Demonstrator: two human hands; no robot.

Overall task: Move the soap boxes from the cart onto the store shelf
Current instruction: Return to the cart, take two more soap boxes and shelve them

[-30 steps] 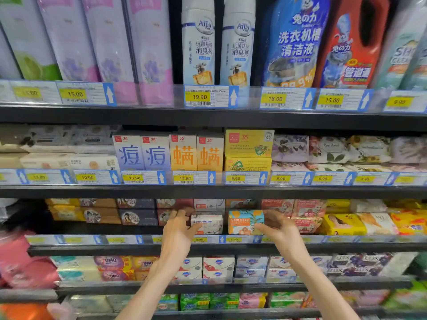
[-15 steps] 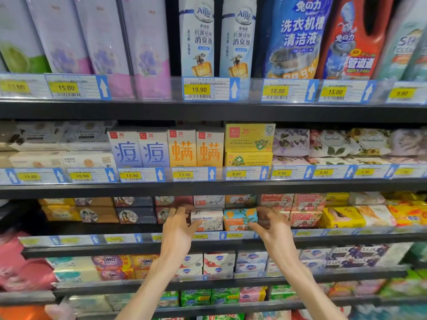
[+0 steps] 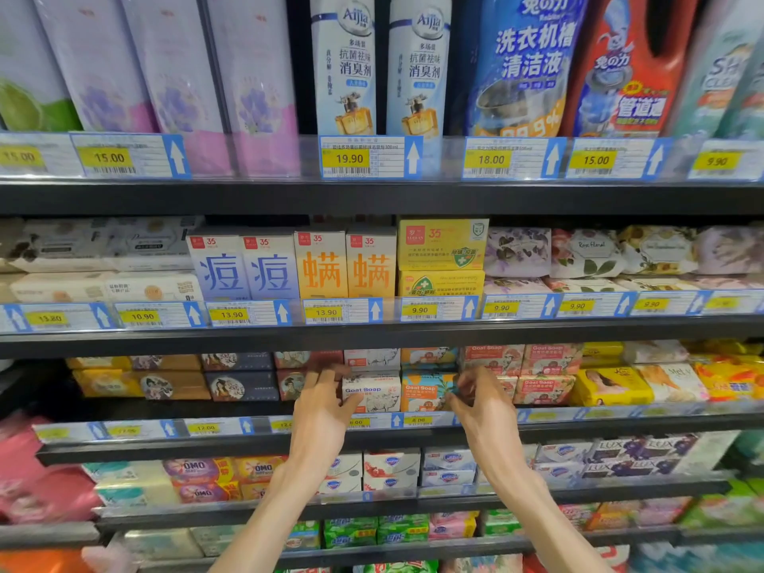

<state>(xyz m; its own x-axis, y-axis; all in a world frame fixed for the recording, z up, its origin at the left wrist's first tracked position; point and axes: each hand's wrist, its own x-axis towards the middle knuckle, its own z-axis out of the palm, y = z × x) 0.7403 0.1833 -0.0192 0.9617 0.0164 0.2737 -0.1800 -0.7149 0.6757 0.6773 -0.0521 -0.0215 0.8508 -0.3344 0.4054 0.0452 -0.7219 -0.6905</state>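
Two Goat Soap boxes stand side by side at the front of the third shelf (image 3: 264, 446): a white one (image 3: 374, 392) and an orange and teal one (image 3: 423, 392). My left hand (image 3: 322, 407) touches the left end of the white box, its fingers pointing up and its thumb against the box front. At the right end of the orange box, the fingers and thumb of my right hand (image 3: 483, 407) curl round the box. The cart is out of view.
More Goat Soap boxes (image 3: 537, 388) and yellow soap packs (image 3: 607, 386) lie right of my hands, dark soap boxes (image 3: 242, 386) to the left. A second row of boxes sits on top. The shelf above (image 3: 372, 337) hangs low. Price tags line every shelf edge.
Both hands have stayed on the two Goat Soap boxes and moved closer together. The camera has moved nearer and the view has shifted slightly.
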